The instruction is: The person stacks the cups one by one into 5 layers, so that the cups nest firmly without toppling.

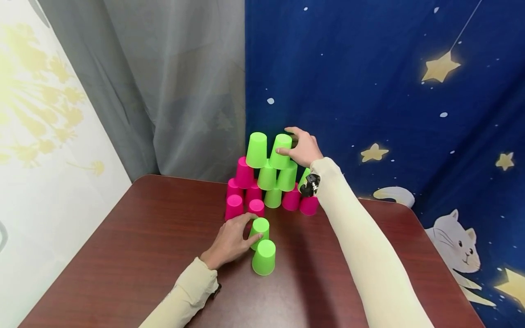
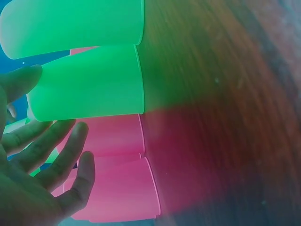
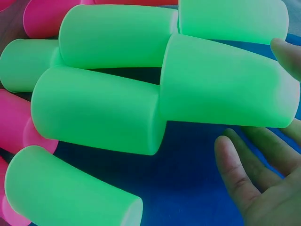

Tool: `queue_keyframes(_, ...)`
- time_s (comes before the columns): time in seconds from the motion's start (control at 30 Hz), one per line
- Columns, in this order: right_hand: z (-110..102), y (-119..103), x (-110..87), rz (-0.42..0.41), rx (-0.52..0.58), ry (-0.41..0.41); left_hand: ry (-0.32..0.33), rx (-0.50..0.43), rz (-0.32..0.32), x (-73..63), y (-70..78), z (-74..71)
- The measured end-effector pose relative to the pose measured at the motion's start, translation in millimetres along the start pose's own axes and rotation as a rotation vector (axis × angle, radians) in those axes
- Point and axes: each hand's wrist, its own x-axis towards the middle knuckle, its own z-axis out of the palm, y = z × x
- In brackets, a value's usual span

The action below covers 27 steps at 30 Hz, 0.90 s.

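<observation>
Loosely spread, left hand [image 1: 229, 240] around tabletop green cup [image 1: 260, 225], right hand [image 1: 306, 149] likewise around stacked green cup [image 1: 283, 141], pink cups [image 1: 244, 173] nearby.

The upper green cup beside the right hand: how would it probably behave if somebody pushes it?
The upper green cup probably slides or tips easily, since its rim appears to straddle two lower green cups. Its smooth, evenly shaped wall suggests stiff, somewhat slippery plastic. If it falls on its side, its round, tapered body would likely roll in a curve.

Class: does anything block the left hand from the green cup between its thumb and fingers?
Nothing visible does: the left hand flanks that green cup, and the front green cup stands outside their gap.
</observation>
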Motion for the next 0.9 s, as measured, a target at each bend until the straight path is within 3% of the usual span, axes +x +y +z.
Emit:
queue_keyframes(0.2, -2, 4, -7.2, -0.023, 0.008, 0.015, -0.003, 0.026, 0.041, 2.4, -0.3, -1.4)
queue_keyframes(0.43, 2, 6, -21.0, -0.049, -0.057, 0.048, -0.007, 0.062, 0.077, 4.1, -2.0, -1.8)
queue_keyframes(0.7, 1, 3, -37.7, -0.104, -0.1, 0.116, -0.002, 0.013, 0.069, 4.6, -0.9, -7.1)
queue_keyframes(0.9, -3, 8, -51.3, -0.121, -0.044, 0.19, 0.016, -0.009, 0.096, 8.7, 1.9, -12.3)
